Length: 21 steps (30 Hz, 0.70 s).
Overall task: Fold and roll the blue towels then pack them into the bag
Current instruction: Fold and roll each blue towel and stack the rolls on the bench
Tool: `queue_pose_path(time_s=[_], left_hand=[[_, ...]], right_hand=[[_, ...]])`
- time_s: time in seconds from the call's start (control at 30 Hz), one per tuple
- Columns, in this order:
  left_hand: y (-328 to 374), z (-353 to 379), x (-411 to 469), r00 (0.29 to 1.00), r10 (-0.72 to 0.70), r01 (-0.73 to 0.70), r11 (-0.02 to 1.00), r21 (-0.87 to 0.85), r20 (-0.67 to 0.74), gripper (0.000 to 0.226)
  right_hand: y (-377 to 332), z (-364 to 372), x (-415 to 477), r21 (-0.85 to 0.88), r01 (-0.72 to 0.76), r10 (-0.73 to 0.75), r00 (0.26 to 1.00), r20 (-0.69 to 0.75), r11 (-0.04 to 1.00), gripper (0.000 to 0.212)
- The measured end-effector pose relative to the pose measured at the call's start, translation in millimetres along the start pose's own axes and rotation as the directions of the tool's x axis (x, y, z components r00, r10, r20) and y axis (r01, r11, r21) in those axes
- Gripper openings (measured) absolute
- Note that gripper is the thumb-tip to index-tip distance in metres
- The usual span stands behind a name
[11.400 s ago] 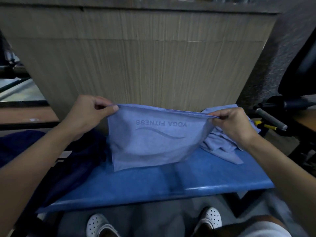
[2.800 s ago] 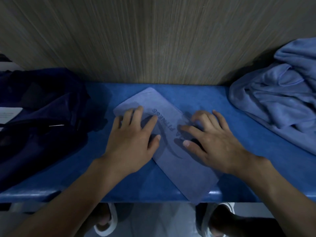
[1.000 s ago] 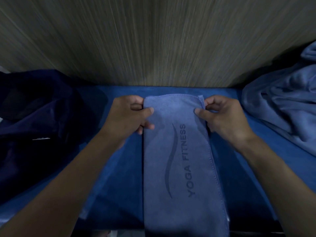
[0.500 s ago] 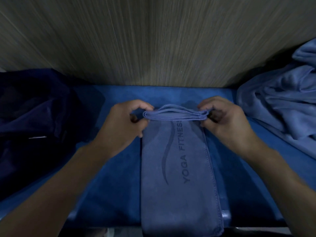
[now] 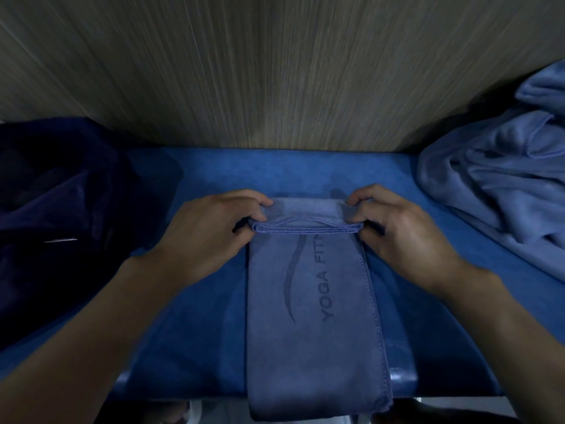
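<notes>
A blue towel (image 5: 315, 316) printed "YOGA FITNESS" lies as a long narrow strip on the blue bench (image 5: 189, 332), its near end hanging over the front edge. Its far end is turned over into a short flat roll (image 5: 305, 218). My left hand (image 5: 211, 234) pinches the roll's left end and my right hand (image 5: 400, 231) pinches its right end, fingers curled over the top. A dark navy bag (image 5: 55, 215) sits on the bench at the left. More blue towels (image 5: 501, 185) lie in a crumpled heap at the right.
A wood-grain panel (image 5: 275, 71) rises straight behind the bench. White shoes (image 5: 195, 413) show faintly on the floor below the bench's front edge.
Over the last second both hands lifted the towel's far end and turned it toward me, and the roll has grown and now covers part of the printed word.
</notes>
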State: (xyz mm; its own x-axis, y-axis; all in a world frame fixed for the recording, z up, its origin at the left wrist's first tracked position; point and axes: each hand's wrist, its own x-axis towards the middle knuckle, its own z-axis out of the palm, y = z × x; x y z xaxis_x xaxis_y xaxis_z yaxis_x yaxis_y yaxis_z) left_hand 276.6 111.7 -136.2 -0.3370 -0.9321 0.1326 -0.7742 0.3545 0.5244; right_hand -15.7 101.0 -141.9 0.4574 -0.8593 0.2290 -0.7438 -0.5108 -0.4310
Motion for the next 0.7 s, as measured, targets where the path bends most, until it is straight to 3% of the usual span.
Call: queue_pose_path(time_s=[0.13, 0.33, 0.43, 0.57, 0.7], left_hand=[[5.0, -1.6, -4.4, 0.999, -0.004, 0.004, 1.0, -0.004, 0.032, 0.012], [5.6, 1.4, -1.2, 0.999, -0.051, 0.052, 0.997, -0.05, 0.018, 0.026], [6.9, 1.8, 0.6, 0.998, -0.063, 0.064, 0.997, -0.047, 0.016, 0.01], [-1.4, 2.1, 1.6, 0.989, -0.1, 0.102, 0.995, -0.014, 0.111, 0.057], [-5.0, -0.7, 1.9, 0.983, -0.108, 0.11, 0.994, -0.005, 0.152, 0.058]], right_hand=[[-1.4, -1.7, -1.8, 0.087, -0.003, 0.0, 1.0, 0.031, 0.996, 0.014], [-3.9, 0.4, -1.8, 0.181, -0.067, 0.072, 0.997, -0.021, 0.981, 0.04], [-0.4, 7.4, -0.1, 0.167, -0.096, 0.106, 0.993, -0.05, 0.981, 0.031], [2.0, 8.7, 0.7, 0.17, -0.142, 0.15, 0.988, -0.032, 0.975, 0.019], [1.1, 4.0, -0.9, 0.189, -0.237, 0.23, 0.971, 0.059, 0.953, 0.056]])
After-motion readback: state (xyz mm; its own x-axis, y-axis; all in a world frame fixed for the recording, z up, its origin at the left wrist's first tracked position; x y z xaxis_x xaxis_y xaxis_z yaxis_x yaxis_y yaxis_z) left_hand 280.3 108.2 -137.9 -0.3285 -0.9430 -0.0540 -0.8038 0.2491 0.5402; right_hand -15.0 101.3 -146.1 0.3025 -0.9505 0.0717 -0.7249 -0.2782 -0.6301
